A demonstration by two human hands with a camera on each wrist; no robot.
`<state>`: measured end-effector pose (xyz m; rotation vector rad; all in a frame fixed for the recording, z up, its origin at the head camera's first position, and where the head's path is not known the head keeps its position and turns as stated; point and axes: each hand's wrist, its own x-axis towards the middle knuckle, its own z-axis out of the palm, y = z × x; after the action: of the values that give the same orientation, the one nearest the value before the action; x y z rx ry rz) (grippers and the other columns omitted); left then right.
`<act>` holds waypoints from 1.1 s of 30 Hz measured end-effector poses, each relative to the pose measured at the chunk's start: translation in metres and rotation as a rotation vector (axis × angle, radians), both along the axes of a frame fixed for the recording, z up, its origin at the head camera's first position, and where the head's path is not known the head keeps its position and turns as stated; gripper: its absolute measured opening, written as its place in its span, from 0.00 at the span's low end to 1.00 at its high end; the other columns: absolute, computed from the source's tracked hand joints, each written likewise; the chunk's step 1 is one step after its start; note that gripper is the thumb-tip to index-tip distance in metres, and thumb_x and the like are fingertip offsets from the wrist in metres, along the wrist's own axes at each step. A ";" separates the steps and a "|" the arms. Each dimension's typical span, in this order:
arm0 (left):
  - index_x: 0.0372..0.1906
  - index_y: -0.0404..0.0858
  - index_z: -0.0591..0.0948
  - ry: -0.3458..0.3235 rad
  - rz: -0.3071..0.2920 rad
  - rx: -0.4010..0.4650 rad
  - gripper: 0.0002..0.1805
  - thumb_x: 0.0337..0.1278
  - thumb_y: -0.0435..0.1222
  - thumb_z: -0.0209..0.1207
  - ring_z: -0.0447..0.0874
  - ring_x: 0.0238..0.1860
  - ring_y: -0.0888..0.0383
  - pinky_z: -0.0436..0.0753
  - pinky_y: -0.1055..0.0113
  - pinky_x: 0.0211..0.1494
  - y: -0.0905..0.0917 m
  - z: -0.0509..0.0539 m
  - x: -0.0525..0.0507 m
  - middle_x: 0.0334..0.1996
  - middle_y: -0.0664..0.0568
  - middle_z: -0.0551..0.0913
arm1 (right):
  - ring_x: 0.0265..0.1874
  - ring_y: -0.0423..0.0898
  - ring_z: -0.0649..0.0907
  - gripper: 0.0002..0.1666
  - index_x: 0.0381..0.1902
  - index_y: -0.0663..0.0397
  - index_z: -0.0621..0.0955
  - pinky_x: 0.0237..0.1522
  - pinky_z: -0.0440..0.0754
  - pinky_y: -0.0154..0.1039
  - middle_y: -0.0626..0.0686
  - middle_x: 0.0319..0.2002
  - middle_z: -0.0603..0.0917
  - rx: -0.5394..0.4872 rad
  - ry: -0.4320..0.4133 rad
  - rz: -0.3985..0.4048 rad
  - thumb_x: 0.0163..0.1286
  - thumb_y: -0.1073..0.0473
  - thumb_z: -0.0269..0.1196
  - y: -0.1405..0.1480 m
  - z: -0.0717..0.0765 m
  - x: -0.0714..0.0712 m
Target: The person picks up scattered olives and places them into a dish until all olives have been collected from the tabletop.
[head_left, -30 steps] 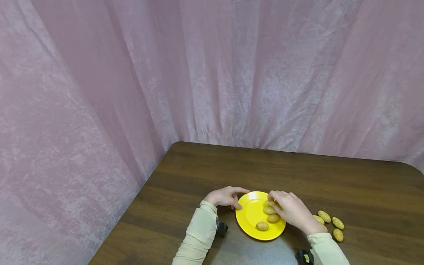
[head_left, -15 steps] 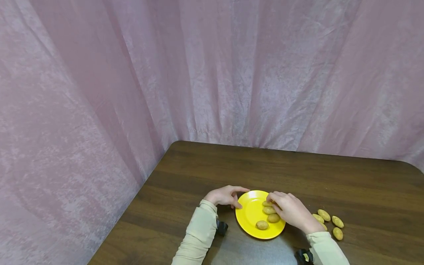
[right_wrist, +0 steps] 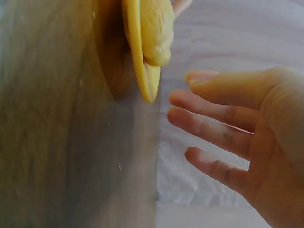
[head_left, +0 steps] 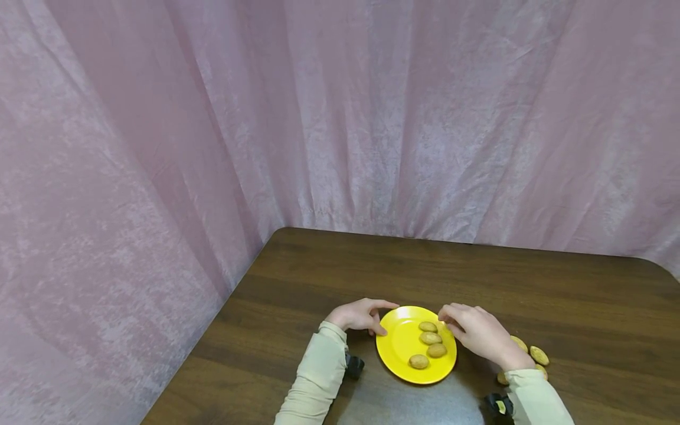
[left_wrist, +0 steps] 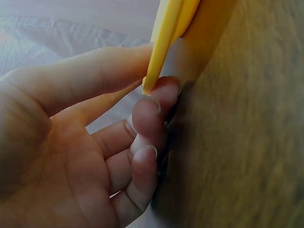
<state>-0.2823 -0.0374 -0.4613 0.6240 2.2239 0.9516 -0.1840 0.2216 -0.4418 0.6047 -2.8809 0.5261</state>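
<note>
On the table lies a round yellow plate [head_left: 394,361]. My left hand [head_left: 357,314] pinches the plate's left rim; in the left wrist view the thumb lies above the rim and fingertips are beneath it. Several yellowish-brown, oval, potato-like pieces rest on the plate, three in a column on its right side and a lone piece [head_left: 418,361] near the front. Beside the plate's right rim, my right hand [head_left: 480,333] hovers. In the right wrist view its loosely bent fingers [right_wrist: 209,128] hold nothing and are apart from the plate, where one knobby piece [right_wrist: 156,31] shows.
More of the oval pieces [head_left: 539,355] lie on the wooden table [head_left: 319,265] to the right, partly hidden by my right hand and sleeve. A pink curtain [head_left: 340,118] hangs behind and to the left of the table.
My right hand has let go of the rearmost oval piece on the plate and drawn back to the right. The left hand keeps its hold on the rim.
</note>
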 end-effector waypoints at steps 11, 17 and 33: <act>0.66 0.49 0.74 -0.004 0.001 0.012 0.34 0.51 0.28 0.66 0.74 0.23 0.59 0.75 0.71 0.31 -0.002 0.001 0.001 0.22 0.52 0.76 | 0.34 0.41 0.83 0.10 0.36 0.44 0.81 0.37 0.83 0.39 0.42 0.35 0.85 -0.013 -0.105 0.001 0.60 0.64 0.68 0.019 0.006 0.004; 0.66 0.50 0.74 0.000 -0.007 0.018 0.34 0.51 0.29 0.66 0.74 0.23 0.59 0.75 0.71 0.31 -0.001 -0.001 -0.001 0.22 0.53 0.76 | 0.35 0.43 0.84 0.09 0.38 0.47 0.82 0.36 0.82 0.40 0.43 0.37 0.85 0.019 -0.135 -0.019 0.59 0.63 0.68 0.032 0.013 0.011; 0.65 0.51 0.74 0.005 -0.005 0.016 0.33 0.51 0.30 0.66 0.75 0.24 0.59 0.75 0.70 0.31 -0.003 -0.001 0.000 0.21 0.53 0.76 | 0.34 0.35 0.79 0.14 0.38 0.42 0.80 0.34 0.78 0.35 0.41 0.38 0.83 0.043 -0.296 0.179 0.55 0.55 0.72 0.074 0.007 0.037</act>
<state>-0.2828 -0.0404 -0.4620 0.6391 2.2199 0.9678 -0.1467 0.2957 -0.4343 0.8658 -3.1385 0.6284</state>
